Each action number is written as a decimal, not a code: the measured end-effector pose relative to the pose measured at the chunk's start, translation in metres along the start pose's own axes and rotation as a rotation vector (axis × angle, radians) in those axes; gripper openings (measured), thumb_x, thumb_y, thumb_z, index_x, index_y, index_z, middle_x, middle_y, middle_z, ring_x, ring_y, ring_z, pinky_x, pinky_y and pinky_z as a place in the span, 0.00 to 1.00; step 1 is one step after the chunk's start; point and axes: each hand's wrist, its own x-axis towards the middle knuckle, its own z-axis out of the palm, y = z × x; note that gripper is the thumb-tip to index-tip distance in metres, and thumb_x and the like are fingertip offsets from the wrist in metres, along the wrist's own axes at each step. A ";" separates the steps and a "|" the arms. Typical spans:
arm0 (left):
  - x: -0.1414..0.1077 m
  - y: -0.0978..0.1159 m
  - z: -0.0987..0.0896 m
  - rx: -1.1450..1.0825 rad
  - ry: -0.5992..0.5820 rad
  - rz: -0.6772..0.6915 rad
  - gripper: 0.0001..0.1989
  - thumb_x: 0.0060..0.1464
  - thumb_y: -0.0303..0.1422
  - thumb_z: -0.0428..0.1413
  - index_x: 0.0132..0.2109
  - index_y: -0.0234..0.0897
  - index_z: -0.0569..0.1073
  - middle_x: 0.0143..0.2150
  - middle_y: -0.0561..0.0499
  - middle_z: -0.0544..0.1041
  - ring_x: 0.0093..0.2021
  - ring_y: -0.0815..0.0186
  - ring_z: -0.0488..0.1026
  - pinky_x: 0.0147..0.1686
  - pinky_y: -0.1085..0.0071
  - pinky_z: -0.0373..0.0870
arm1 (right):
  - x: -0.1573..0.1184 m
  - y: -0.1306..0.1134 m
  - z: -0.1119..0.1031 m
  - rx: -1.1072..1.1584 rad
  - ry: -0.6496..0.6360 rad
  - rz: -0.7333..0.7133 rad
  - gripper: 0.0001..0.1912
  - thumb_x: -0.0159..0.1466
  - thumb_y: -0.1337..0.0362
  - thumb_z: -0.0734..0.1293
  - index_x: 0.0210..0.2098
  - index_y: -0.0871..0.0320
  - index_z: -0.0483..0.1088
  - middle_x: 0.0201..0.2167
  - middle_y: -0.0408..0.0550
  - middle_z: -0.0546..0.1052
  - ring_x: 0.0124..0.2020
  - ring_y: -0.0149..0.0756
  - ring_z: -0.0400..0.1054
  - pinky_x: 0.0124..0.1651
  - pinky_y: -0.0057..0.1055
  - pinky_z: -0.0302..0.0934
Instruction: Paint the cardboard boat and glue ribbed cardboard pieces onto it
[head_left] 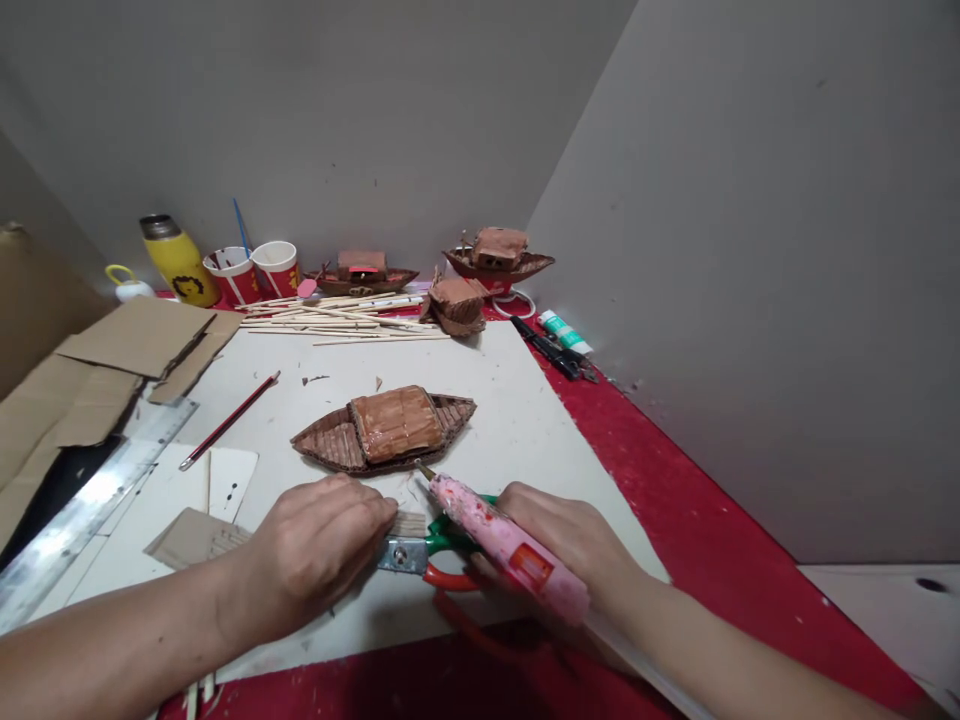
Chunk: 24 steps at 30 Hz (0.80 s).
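My left hand is closed on a strip of corrugated cardboard, whose end sticks out past the fingertips beside the scissors' pivot. My right hand is closed around the green and orange handles of the scissors; the blades are mostly hidden by my left hand. A pink glue gun with an orange switch lies slantwise in front of my right hand and hides part of its grip. Just beyond both hands sits a small brown cardboard boat with a glossy roof. Another cardboard piece lies left of my left wrist.
A white board covers much of the red table. Wooden sticks, more model boats, paper cups and a yellow bottle stand or lie behind. A pencil, metal ruler and cardboard sheets are left.
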 end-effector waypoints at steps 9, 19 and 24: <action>0.000 -0.003 0.004 0.016 -0.043 -0.040 0.08 0.57 0.23 0.53 0.44 0.37 0.69 0.30 0.50 0.76 0.30 0.66 0.72 0.31 0.69 0.69 | 0.007 0.001 0.005 -0.030 0.020 -0.063 0.10 0.64 0.61 0.65 0.28 0.54 0.62 0.24 0.41 0.69 0.24 0.30 0.63 0.26 0.28 0.50; 0.003 -0.002 0.002 -0.065 -0.085 -0.079 0.08 0.58 0.22 0.52 0.43 0.37 0.69 0.29 0.51 0.75 0.29 0.66 0.69 0.30 0.70 0.67 | 0.008 0.001 0.007 -0.017 -0.003 -0.028 0.10 0.63 0.61 0.65 0.28 0.55 0.61 0.23 0.39 0.67 0.22 0.28 0.61 0.25 0.27 0.47; 0.004 -0.003 0.001 -0.068 -0.087 -0.084 0.07 0.59 0.24 0.50 0.42 0.37 0.70 0.28 0.51 0.74 0.28 0.67 0.70 0.29 0.71 0.66 | 0.008 -0.002 0.003 0.006 0.009 0.003 0.12 0.63 0.61 0.66 0.27 0.55 0.59 0.22 0.38 0.65 0.21 0.27 0.60 0.24 0.27 0.47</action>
